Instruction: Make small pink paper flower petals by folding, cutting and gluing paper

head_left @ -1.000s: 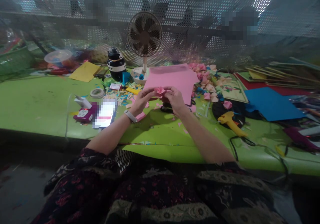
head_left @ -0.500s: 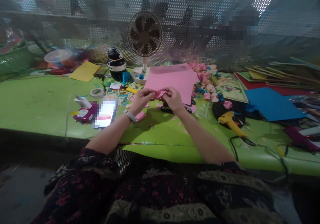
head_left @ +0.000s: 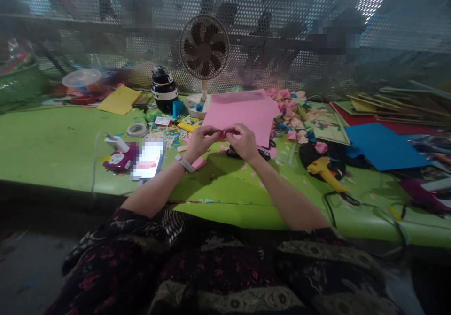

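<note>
Between the fingertips of my left hand (head_left: 203, 142) and my right hand (head_left: 242, 141) is a small piece of pink paper (head_left: 223, 135), mostly hidden by the fingers. Both hands pinch it from opposite sides, above the green table (head_left: 218, 183). Behind them lies a large pink paper sheet (head_left: 239, 113). A dark tool (head_left: 264, 153), partly covered by my right hand, rests beneath it. Next to my left wrist, folded pink paper (head_left: 198, 164) lies on the table.
Left are a phone (head_left: 148, 160), a purple power adapter (head_left: 121, 159) and a tape roll (head_left: 137, 130). A black jug (head_left: 164, 92) and a fan (head_left: 204, 47) stand behind. On the right are paper flowers (head_left: 291, 113), a yellow glue gun (head_left: 327, 174) with cable, and blue sheets (head_left: 385, 146).
My fingertips have come closer together around the pink paper, so less of it shows. The right hand has shifted slightly left; everything else stays put.
</note>
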The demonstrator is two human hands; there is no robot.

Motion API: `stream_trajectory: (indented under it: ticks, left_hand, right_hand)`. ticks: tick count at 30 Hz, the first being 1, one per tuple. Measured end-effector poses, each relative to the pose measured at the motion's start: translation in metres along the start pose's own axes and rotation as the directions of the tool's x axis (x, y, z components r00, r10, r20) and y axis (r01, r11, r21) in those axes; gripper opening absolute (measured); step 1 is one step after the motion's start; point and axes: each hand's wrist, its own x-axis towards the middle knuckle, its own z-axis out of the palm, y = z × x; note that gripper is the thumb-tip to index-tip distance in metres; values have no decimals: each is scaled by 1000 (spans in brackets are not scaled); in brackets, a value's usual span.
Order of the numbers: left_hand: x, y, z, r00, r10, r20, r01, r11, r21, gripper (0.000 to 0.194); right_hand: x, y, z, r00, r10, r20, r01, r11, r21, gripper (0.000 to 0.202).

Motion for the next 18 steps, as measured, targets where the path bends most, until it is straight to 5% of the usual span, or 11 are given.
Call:
stream_trajectory:
  ticks: [4, 10, 18]
  left_hand:
    - [1, -1, 0, 999, -52, 0, 51, 991, -122, 15]
    - [1, 2, -3, 999, 38, 26, -37, 998, -47, 17]
    - [-4, 8, -4, 990, -51, 131, 65, 992, -105, 28]
  right_hand:
    - [2, 1, 0, 987, 158, 20, -158, 956, 248, 10]
    - [4, 0, 3, 946, 312, 83, -317, 848, 424, 13]
    - [7, 0, 0, 927, 367, 74, -356, 802, 480, 13]
